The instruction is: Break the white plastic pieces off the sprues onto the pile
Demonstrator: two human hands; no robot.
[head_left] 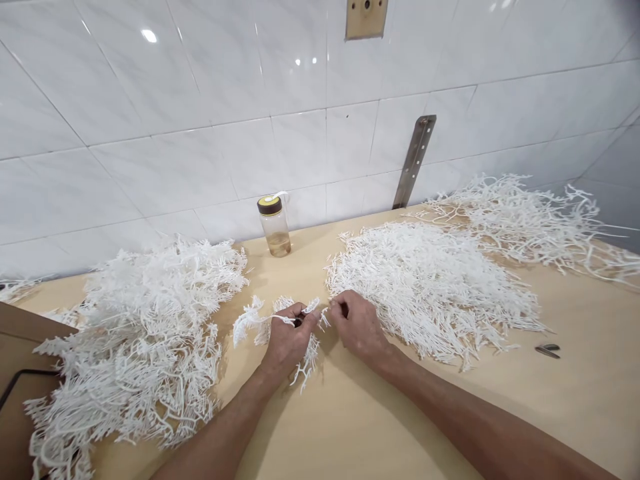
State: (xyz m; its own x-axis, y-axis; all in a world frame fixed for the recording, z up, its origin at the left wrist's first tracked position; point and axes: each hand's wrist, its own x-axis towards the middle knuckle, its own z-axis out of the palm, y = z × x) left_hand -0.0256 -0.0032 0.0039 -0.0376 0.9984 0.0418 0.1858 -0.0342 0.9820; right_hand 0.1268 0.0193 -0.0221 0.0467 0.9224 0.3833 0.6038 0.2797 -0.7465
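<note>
My left hand is closed around a small bunch of white plastic branch pieces that fan out to the left and below it. My right hand is pinched shut just to its right, fingertips meeting the left hand's at a thin white piece. Both hands rest low on the pale wooden table. A big heap of tangled white branches lies to the left. A flatter heap of thin white sprigs lies right beside my right hand.
A clear bottle with a brown lid stands at the tiled wall behind the hands. A third white heap spreads at the far right. A small dark tool lies on the table's right. A brown box edge sits at the left.
</note>
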